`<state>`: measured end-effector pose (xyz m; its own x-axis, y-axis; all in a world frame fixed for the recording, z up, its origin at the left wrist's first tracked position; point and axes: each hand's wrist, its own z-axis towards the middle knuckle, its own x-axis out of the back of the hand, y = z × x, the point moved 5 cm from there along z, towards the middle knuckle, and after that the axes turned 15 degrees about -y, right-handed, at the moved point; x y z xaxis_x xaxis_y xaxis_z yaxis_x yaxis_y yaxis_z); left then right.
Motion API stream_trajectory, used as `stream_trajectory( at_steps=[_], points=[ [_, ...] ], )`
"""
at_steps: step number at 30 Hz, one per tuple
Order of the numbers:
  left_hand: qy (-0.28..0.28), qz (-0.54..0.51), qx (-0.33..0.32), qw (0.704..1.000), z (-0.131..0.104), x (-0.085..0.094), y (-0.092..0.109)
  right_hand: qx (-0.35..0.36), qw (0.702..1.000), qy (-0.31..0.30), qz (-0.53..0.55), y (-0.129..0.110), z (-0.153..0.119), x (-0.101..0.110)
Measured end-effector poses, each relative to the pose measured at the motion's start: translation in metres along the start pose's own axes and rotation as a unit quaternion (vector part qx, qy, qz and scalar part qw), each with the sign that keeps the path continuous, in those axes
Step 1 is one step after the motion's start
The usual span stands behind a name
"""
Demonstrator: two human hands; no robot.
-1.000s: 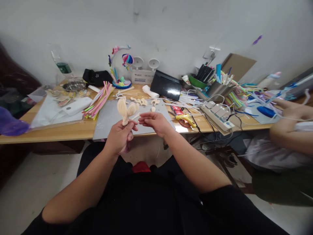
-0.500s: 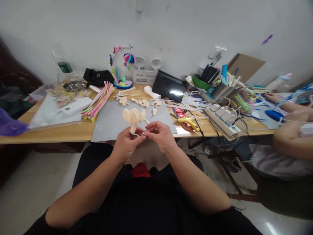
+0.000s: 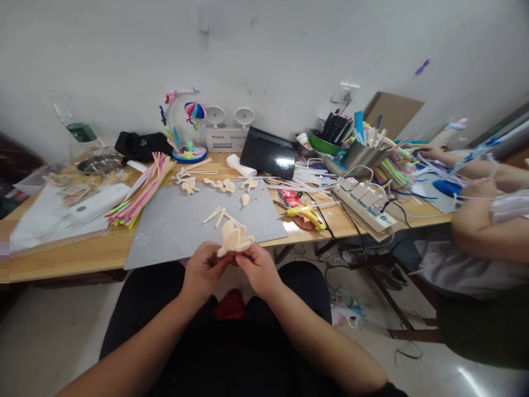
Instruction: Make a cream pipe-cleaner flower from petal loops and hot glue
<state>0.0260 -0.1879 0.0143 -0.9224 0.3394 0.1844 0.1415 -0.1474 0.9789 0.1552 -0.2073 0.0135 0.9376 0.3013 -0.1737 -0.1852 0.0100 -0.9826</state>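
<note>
Both hands hold a cream fuzzy flower (image 3: 235, 239), seemingly shaped from pipe cleaners, just past the table's front edge. Its petals tilt to the right. My left hand (image 3: 204, 271) pinches it from the left, low down, with the fingers closed. From the other side my right hand (image 3: 258, 271) grips its lower right, thumb and fingers together; the exact contact points are partly hidden. Beyond the hands, short cream stem pieces (image 3: 219, 216) lie on the grey cutting mat (image 3: 165, 223). Curled cream pieces (image 3: 225, 185) and a small petal shape (image 3: 245, 199) rest farther back.
A bundle of coloured pipe cleaners (image 3: 142, 190) lies left of the mat. At right are a yellow glue gun (image 3: 306, 216) and a power strip (image 3: 363, 205) with cables. A black tablet-like panel (image 3: 268, 152) leans behind. A co-worker's arm (image 3: 475, 212) is at far right.
The flower has turned from upright to tilted right, and my right hand has come closer under it. Short stem pieces on the mat now show. The camera view has shifted.
</note>
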Motion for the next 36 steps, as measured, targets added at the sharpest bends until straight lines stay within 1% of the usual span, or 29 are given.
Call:
stream_trajectory(
  at_steps=[2,6,8,10,12,14,16,19,22,25,28,31,33,34,35,36],
  points=[
    [0.012,0.057,-0.036,0.998,-0.001,0.001,0.004,-0.011,0.999,-0.006,0.037,0.001,-0.007,-0.001],
    [0.038,0.062,-0.068,0.995,-0.004,0.004,0.009,-0.018,0.997,-0.032,0.073,0.001,-0.017,-0.005],
    [0.053,0.063,-0.060,0.995,-0.004,0.005,0.007,-0.011,0.997,-0.040,0.072,0.002,-0.018,-0.003],
    [0.057,0.038,-0.022,0.997,-0.002,0.005,0.001,-0.002,0.998,-0.042,0.046,0.004,-0.016,0.000],
    [0.034,-0.048,0.039,0.998,0.000,0.001,-0.009,0.012,0.999,-0.040,-0.035,0.005,-0.013,0.002],
    [-0.008,-0.171,0.089,0.981,0.002,-0.007,-0.015,0.012,0.989,-0.049,-0.136,0.009,-0.009,0.001],
    [-0.041,-0.277,0.103,0.954,0.002,-0.013,-0.013,-0.012,0.977,-0.083,-0.194,0.019,-0.005,-0.007],
    [-0.053,-0.376,0.086,0.921,0.000,-0.013,-0.006,-0.057,0.967,-0.124,-0.213,0.039,-0.001,-0.020],
    [-0.049,-0.426,0.067,0.901,-0.001,-0.007,-0.001,-0.070,0.960,-0.128,-0.241,0.048,0.002,-0.027],
    [-0.060,-0.433,0.074,0.896,0.000,0.001,-0.002,-0.061,0.954,-0.150,-0.253,0.047,0.005,-0.030],
    [-0.106,-0.422,0.091,0.896,0.002,0.009,-0.005,-0.049,0.942,-0.198,-0.267,0.045,0.008,-0.032],
    [-0.167,-0.437,0.066,0.881,0.004,0.016,-0.007,-0.042,0.922,-0.267,-0.277,0.045,0.010,-0.038],
    [-0.185,-0.451,0.059,0.871,0.004,0.021,-0.009,-0.022,0.903,-0.300,-0.308,0.043,0.014,-0.038],
    [-0.181,-0.458,0.063,0.868,0.004,0.025,-0.012,-0.002,0.893,-0.303,-0.332,0.039,0.018,-0.036],
    [-0.167,-0.467,0.068,0.865,0.004,0.029,-0.015,0.022,0.887,-0.291,-0.359,0.033,0.025,-0.030],
    [-0.145,-0.478,0.073,0.863,0.004,0.034,-0.018,0.043,0.884,-0.261,-0.385,0.025,0.033,-0.022]
  ],
)
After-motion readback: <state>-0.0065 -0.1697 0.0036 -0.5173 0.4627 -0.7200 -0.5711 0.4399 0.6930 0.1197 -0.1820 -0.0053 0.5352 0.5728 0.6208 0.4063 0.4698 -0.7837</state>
